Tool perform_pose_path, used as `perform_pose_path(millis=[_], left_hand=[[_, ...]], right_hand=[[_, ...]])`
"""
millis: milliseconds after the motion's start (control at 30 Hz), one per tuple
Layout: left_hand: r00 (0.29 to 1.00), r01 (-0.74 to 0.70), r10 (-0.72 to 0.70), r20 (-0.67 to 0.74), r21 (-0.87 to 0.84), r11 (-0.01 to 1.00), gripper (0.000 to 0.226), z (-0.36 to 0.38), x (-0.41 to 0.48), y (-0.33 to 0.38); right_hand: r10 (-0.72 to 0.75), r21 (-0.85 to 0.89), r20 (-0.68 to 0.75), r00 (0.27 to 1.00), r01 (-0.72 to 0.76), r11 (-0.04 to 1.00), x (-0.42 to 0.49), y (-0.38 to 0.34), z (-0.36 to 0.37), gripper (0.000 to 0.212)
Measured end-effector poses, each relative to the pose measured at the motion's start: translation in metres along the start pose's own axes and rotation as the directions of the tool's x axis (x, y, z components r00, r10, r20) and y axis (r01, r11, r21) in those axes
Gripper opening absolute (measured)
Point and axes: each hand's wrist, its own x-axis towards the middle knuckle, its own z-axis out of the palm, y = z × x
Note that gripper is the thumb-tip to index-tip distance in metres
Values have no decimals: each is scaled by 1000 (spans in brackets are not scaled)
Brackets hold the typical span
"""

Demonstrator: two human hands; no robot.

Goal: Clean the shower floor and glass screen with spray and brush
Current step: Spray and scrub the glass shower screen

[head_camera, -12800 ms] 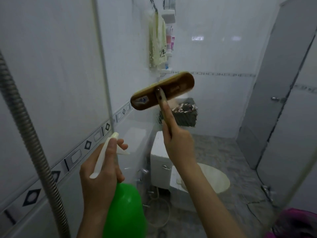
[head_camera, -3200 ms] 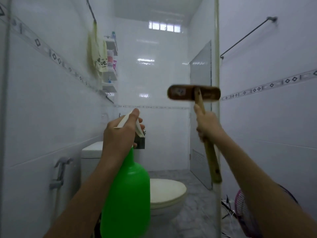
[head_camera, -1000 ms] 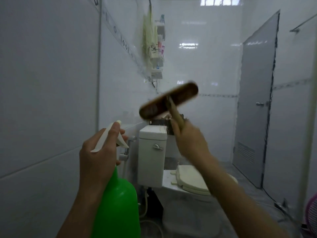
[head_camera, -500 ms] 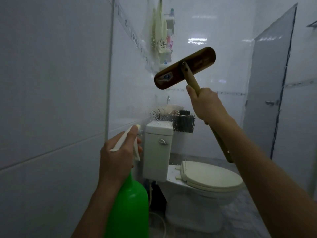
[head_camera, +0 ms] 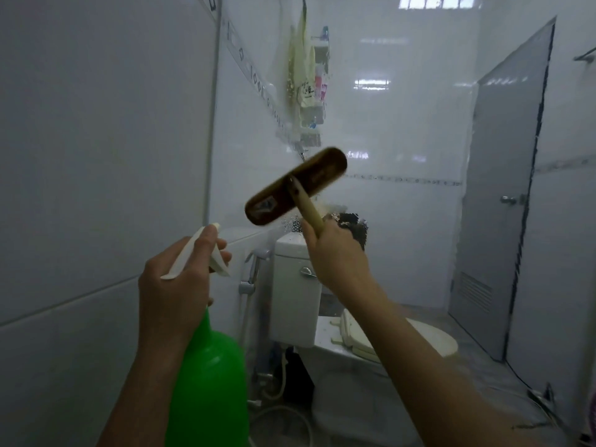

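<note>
My left hand [head_camera: 174, 285] grips the cream trigger head of a green spray bottle [head_camera: 209, 388] at lower left, nozzle pointing forward. My right hand [head_camera: 335, 253] holds the pale wooden handle of a brush whose brown oblong head [head_camera: 295, 185] is tilted, its left end lower, and pressed against the glass screen [head_camera: 403, 221] in front of me. Water drops and streaks show on the glass around the brush head. The shower floor is out of view.
Behind the glass stand a white toilet [head_camera: 354, 343] with its cistern, a bidet hose [head_camera: 250, 275] and a dark basket [head_camera: 353, 225] on the cistern. A corner shelf with bottles and a hanging cloth [head_camera: 301, 75] is up on the left wall. A grey door [head_camera: 503, 195] is at right.
The brush head has come down and left on the glass from its higher spot half a second ago. My left hand with the spray bottle has stayed at lower left.
</note>
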Motion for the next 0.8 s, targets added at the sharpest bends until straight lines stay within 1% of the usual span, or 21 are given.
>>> perform_pose_path(millis=[67, 133, 167, 200, 267, 333, 400, 433, 467, 533, 600, 633, 667, 733, 800], left_hand=[[1000, 13, -13, -12, -6, 1000, 32, -5, 3, -3], [1000, 21, -21, -22, -12, 1000, 32, -8, 7, -5], [999, 22, -22, -27, -16, 1000, 32, -9, 7, -6], [999, 21, -21, -32, -18, 1000, 33, -9, 7, -7], [999, 16, -16, -43, -20, 1000, 33, -9, 7, -7], [999, 17, -18, -42, -19, 1000, 32, -11, 6, -8], [999, 29, -30, -35, -25, 999, 32, -13, 6, -10], [998, 37, -38, -40, -33, 999, 31, -14, 7, -12], [998, 41, -43, -52, -43, 998, 31, -17, 8, -12], [997, 38, -42, -70, -46, 998, 32, -19, 11, -13], [997, 27, -29, -71, -35, 999, 33, -18, 13, -14], [997, 22, -24, -70, -31, 999, 33, -18, 13, -15], [997, 17, -19, -72, -26, 1000, 33, -18, 13, -16], [998, 8, -9, -67, -18, 1000, 33, -17, 13, -15], [998, 5, -6, -65, -10, 1000, 33, -19, 11, -15]], right_hand=[[49, -44, 19, 999, -48, 998, -40, 31, 10, 37], [158, -135, 61, 986, -149, 980, -88, 55, 13, 38], [178, -168, 75, 981, -164, 972, -99, 60, 14, 37], [165, -169, 89, 982, -149, 974, -99, 56, 11, 34], [59, -110, 86, 995, -49, 993, -66, 25, 5, 29], [-35, -67, 36, 999, 38, 997, -13, -14, 5, 35], [-82, -14, -18, 996, 82, 997, 32, -44, 6, 47], [-96, -3, -27, 995, 96, 995, 42, -48, 8, 50], [-99, 10, -20, 995, 99, 995, 42, -46, 12, 50], [-79, 37, 20, 997, 79, 996, 11, -20, 16, 43], [2, 15, 79, 997, -3, 1000, -44, 15, 20, 34], [52, -11, 118, 992, -51, 999, -67, 24, 20, 33], [69, -47, 140, 988, -63, 997, -77, 27, 23, 33], [35, -57, 164, 986, -26, 998, -63, 11, 29, 35], [-43, -69, 143, 989, 54, 996, -24, -26, 38, 38]])
